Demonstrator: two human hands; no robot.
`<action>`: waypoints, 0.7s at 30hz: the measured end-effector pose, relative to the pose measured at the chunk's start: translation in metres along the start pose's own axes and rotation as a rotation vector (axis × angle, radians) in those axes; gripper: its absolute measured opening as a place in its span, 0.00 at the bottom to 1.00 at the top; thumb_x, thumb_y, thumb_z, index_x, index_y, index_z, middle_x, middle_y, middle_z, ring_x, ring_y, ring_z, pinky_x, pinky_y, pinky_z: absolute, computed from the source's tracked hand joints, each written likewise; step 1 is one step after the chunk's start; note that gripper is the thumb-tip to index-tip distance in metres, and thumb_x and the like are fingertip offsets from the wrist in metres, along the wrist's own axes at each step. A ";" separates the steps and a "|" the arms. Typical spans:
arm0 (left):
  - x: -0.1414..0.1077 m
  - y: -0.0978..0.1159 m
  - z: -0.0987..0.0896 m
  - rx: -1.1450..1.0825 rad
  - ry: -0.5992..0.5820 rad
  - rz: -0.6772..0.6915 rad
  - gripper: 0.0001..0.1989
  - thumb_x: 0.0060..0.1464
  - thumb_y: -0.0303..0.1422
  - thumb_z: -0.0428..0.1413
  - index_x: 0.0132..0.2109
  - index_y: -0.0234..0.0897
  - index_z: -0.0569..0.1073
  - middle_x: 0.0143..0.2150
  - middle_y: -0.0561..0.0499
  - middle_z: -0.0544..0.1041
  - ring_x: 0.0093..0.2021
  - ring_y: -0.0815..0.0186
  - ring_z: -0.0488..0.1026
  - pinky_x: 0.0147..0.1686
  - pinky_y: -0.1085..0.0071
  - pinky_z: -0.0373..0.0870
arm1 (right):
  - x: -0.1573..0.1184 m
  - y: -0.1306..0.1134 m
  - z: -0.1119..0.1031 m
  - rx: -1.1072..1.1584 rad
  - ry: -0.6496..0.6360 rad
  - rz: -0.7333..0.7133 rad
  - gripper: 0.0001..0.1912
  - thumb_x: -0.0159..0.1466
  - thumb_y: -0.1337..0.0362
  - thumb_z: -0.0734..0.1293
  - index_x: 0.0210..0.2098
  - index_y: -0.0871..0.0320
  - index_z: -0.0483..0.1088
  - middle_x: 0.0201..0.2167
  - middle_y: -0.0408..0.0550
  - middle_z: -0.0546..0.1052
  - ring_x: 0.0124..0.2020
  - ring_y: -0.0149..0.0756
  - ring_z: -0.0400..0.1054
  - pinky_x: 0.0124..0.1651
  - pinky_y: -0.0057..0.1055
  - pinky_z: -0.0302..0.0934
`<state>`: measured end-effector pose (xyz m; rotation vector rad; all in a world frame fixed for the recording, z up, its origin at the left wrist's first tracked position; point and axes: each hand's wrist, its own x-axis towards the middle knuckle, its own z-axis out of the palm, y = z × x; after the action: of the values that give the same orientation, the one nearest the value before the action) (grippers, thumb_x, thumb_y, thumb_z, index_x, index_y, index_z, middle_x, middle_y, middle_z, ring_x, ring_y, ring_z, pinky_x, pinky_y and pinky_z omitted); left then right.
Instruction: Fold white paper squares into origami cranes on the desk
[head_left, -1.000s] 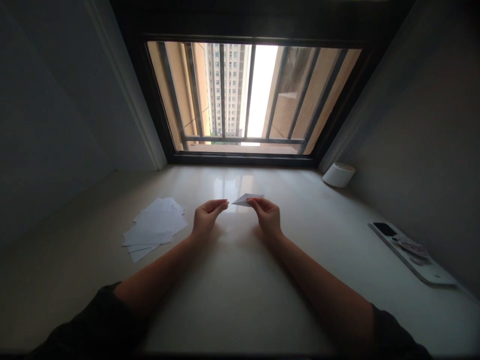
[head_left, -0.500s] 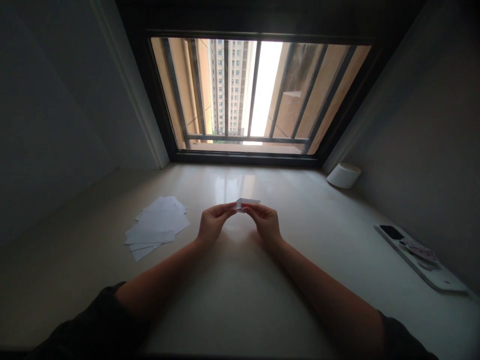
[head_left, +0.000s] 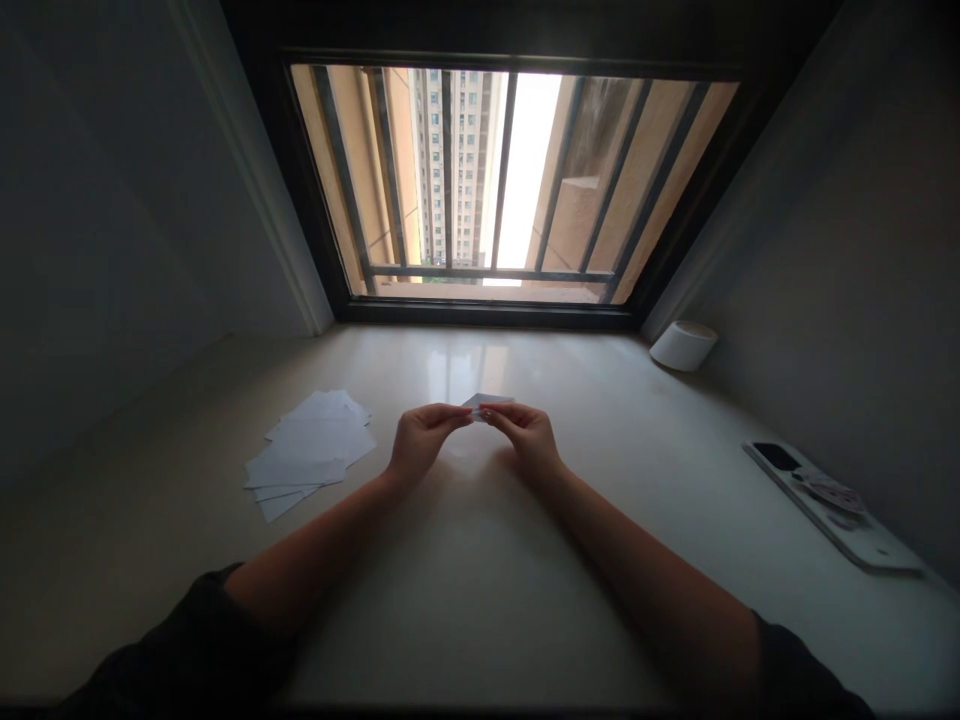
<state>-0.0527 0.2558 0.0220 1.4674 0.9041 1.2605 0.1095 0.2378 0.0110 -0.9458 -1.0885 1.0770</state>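
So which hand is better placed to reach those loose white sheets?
Left, probably. The left hand is nearer the pile of white paper sheets, which lies on its side. The right hand is farther away, across the small folded paper that both hands pinch.

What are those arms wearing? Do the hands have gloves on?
No gloves! The left hand and right hand are bare, and so are the forearms. Farther up the arms, the left sleeve and right sleeve are dark, almost black.
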 end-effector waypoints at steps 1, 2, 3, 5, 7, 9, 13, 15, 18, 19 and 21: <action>0.000 0.000 0.000 -0.006 -0.003 -0.015 0.11 0.42 0.36 0.64 0.35 0.36 0.80 0.34 0.47 0.80 0.37 0.61 0.76 0.43 0.65 0.70 | 0.000 0.000 0.000 0.008 0.005 0.011 0.10 0.50 0.59 0.73 0.31 0.55 0.78 0.31 0.46 0.80 0.36 0.40 0.74 0.45 0.39 0.65; 0.000 0.000 0.000 -0.015 -0.003 -0.032 0.11 0.42 0.36 0.64 0.35 0.36 0.80 0.34 0.47 0.80 0.37 0.61 0.76 0.43 0.65 0.70 | 0.000 0.000 0.001 0.016 0.010 0.019 0.10 0.49 0.59 0.73 0.31 0.55 0.78 0.31 0.46 0.80 0.35 0.40 0.73 0.45 0.38 0.65; 0.000 -0.001 0.001 -0.023 0.001 -0.049 0.11 0.42 0.36 0.64 0.35 0.36 0.80 0.33 0.47 0.80 0.36 0.62 0.76 0.42 0.66 0.70 | 0.000 0.001 0.001 0.025 0.015 0.024 0.10 0.49 0.59 0.74 0.31 0.55 0.78 0.31 0.46 0.80 0.35 0.40 0.73 0.45 0.38 0.65; 0.000 -0.002 0.001 -0.031 0.018 -0.080 0.11 0.42 0.36 0.64 0.35 0.36 0.79 0.32 0.47 0.80 0.35 0.63 0.75 0.40 0.66 0.70 | 0.000 0.002 0.003 0.038 0.029 0.025 0.11 0.48 0.59 0.74 0.31 0.55 0.78 0.31 0.46 0.80 0.35 0.39 0.73 0.44 0.38 0.65; 0.000 -0.004 0.002 -0.038 0.036 -0.096 0.12 0.42 0.36 0.63 0.35 0.35 0.79 0.31 0.47 0.80 0.34 0.63 0.75 0.40 0.66 0.70 | -0.001 0.003 0.005 0.040 0.055 0.018 0.12 0.48 0.58 0.74 0.32 0.54 0.78 0.30 0.46 0.80 0.33 0.39 0.73 0.41 0.37 0.66; -0.001 -0.004 0.002 -0.054 0.046 -0.092 0.11 0.42 0.36 0.63 0.35 0.35 0.79 0.31 0.47 0.80 0.34 0.63 0.75 0.40 0.66 0.69 | -0.002 0.005 0.006 0.039 0.083 0.013 0.12 0.48 0.58 0.74 0.32 0.54 0.77 0.29 0.46 0.80 0.32 0.38 0.73 0.38 0.36 0.66; -0.002 -0.004 0.004 -0.068 0.064 -0.085 0.12 0.41 0.37 0.64 0.33 0.35 0.78 0.32 0.47 0.80 0.36 0.62 0.75 0.41 0.65 0.69 | -0.002 0.008 0.007 0.027 0.114 0.018 0.12 0.48 0.57 0.73 0.31 0.55 0.77 0.29 0.46 0.80 0.31 0.38 0.73 0.36 0.36 0.66; -0.003 -0.003 0.004 -0.061 0.069 -0.095 0.12 0.41 0.37 0.64 0.33 0.35 0.78 0.32 0.47 0.80 0.36 0.61 0.75 0.42 0.65 0.69 | -0.002 0.009 0.007 0.028 0.122 0.017 0.12 0.48 0.57 0.73 0.31 0.55 0.77 0.29 0.46 0.80 0.30 0.38 0.73 0.38 0.37 0.66; -0.003 -0.002 0.005 -0.057 0.066 -0.111 0.14 0.41 0.38 0.64 0.34 0.35 0.79 0.33 0.46 0.80 0.36 0.61 0.75 0.42 0.64 0.69 | -0.002 0.008 0.008 0.060 0.128 0.019 0.12 0.47 0.58 0.74 0.30 0.55 0.77 0.28 0.46 0.80 0.30 0.37 0.73 0.41 0.39 0.66; -0.003 -0.002 0.005 -0.057 0.064 -0.115 0.14 0.41 0.38 0.64 0.35 0.35 0.79 0.33 0.46 0.80 0.36 0.61 0.75 0.42 0.64 0.69 | -0.002 0.007 0.009 0.071 0.129 0.018 0.12 0.47 0.58 0.74 0.30 0.55 0.77 0.28 0.46 0.80 0.31 0.37 0.73 0.42 0.39 0.66; -0.003 -0.002 0.005 -0.071 0.071 -0.121 0.14 0.40 0.38 0.65 0.35 0.35 0.79 0.33 0.46 0.80 0.36 0.61 0.75 0.41 0.65 0.69 | -0.002 0.006 0.009 0.083 0.125 0.012 0.12 0.46 0.58 0.74 0.30 0.55 0.77 0.28 0.46 0.80 0.32 0.38 0.73 0.43 0.39 0.66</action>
<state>-0.0483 0.2522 0.0193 1.3000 0.9709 1.2485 0.0997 0.2377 0.0071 -0.9415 -0.9300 1.0513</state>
